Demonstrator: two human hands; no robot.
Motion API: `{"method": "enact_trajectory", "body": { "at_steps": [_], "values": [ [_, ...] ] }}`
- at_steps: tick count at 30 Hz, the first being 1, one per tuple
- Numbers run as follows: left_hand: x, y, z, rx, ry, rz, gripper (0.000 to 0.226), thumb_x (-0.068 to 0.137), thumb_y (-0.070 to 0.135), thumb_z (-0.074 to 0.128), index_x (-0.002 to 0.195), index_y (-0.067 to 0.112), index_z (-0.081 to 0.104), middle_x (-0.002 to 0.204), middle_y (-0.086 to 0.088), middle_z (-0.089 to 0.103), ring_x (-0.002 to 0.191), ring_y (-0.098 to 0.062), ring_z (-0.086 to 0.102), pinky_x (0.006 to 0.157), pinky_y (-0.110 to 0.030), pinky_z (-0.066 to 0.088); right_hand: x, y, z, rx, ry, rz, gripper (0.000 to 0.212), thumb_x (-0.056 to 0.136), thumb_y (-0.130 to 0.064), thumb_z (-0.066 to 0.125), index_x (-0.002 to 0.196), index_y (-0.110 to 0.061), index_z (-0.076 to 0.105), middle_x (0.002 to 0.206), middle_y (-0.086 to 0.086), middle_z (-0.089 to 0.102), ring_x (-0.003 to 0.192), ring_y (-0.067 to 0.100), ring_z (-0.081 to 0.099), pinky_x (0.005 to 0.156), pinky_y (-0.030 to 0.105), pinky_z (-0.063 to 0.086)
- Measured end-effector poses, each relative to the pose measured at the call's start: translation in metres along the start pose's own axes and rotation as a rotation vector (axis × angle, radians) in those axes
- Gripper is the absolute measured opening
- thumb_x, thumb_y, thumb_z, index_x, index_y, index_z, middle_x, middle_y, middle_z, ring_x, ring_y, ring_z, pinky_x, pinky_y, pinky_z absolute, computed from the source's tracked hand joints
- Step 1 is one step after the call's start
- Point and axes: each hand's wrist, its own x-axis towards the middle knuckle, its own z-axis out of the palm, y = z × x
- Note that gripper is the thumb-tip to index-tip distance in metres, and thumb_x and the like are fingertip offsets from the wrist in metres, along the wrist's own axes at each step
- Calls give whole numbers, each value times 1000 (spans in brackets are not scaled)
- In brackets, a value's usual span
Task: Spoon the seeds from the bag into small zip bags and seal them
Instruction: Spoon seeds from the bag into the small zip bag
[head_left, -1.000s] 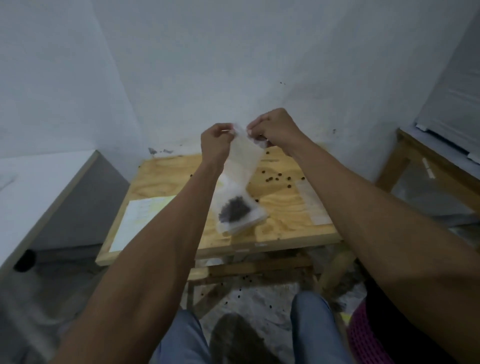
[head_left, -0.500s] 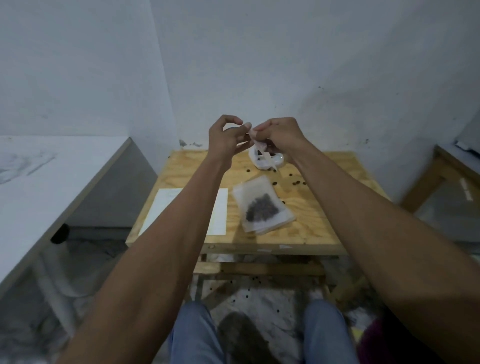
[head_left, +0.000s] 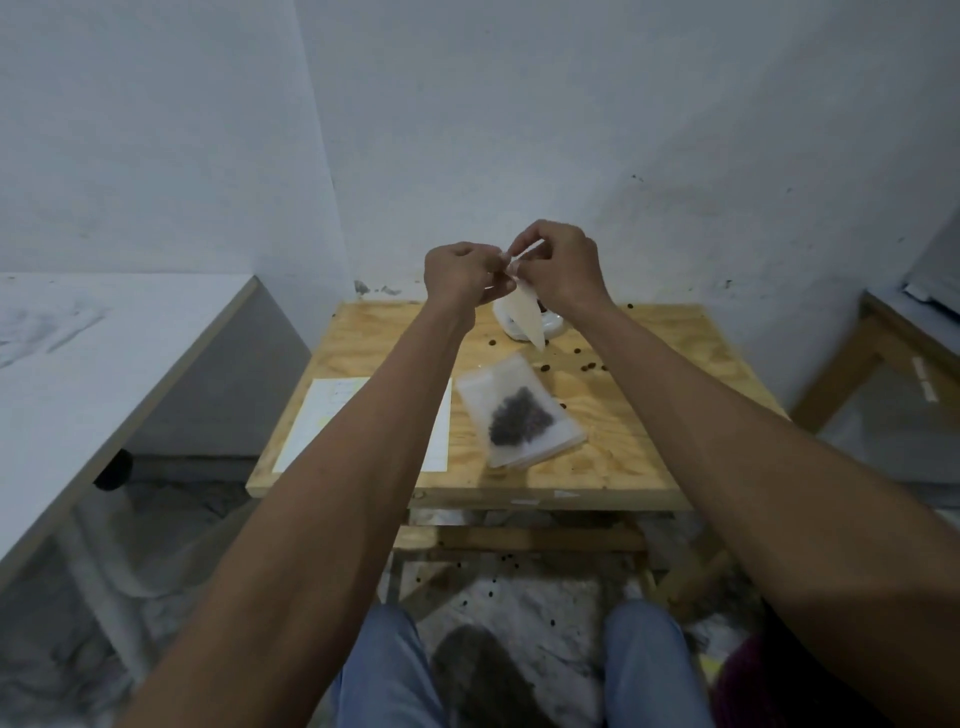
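Observation:
I hold a small clear zip bag (head_left: 528, 316) up above the plywood table (head_left: 649, 415), hanging point-down. My left hand (head_left: 460, 273) and my right hand (head_left: 558, 262) both pinch its top edge, close together. Below them a zip bag (head_left: 519, 415) with a dark heap of seeds lies flat on a small pile of clear bags. Behind the held bag sits a white container (head_left: 550, 325), mostly hidden. Loose dark seeds (head_left: 587, 366) are scattered on the tabletop.
A white sheet of paper (head_left: 322, 421) lies on the table's left part, partly under my left forearm. A white counter (head_left: 104, 364) stands to the left and a wooden frame (head_left: 852, 364) to the right. Seeds dot the floor (head_left: 493, 587) between my knees.
The seed-filled bag I held a second ago now lies on the pile. Both hands have taken up another small, empty-looking bag and pinch its top.

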Motion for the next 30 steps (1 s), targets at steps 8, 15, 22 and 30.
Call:
{"method": "enact_trajectory", "body": {
  "at_steps": [8,15,22,30],
  "values": [
    [0,-7,-2,39,-70,94,22,84,-15,60,100,-3,69,85,-19,68,72,-24,70,65,-33,61,8,6,-8,-159,-120,0,16,83,-1,77,87,-16,78,88,9,75,68,22,72,70,40,64],
    [10,-17,11,320,7,316,27,80,-15,59,97,0,74,78,-12,67,60,-20,69,73,-46,64,6,6,-3,-225,3,16,32,86,-1,67,108,-19,80,112,11,75,97,24,71,78,27,56],
    [8,-19,19,473,40,395,30,79,-13,60,96,5,77,69,-3,67,53,-11,64,73,-39,63,-6,11,7,-243,102,-18,33,89,0,64,114,-14,79,119,12,75,107,27,70,91,34,57],
    [4,-5,19,232,-48,149,27,84,-8,63,108,3,70,81,-18,71,62,-24,68,69,-41,65,2,14,-1,-161,107,-61,33,90,1,59,114,-11,79,109,8,78,98,19,73,90,32,59]
  ]
}}
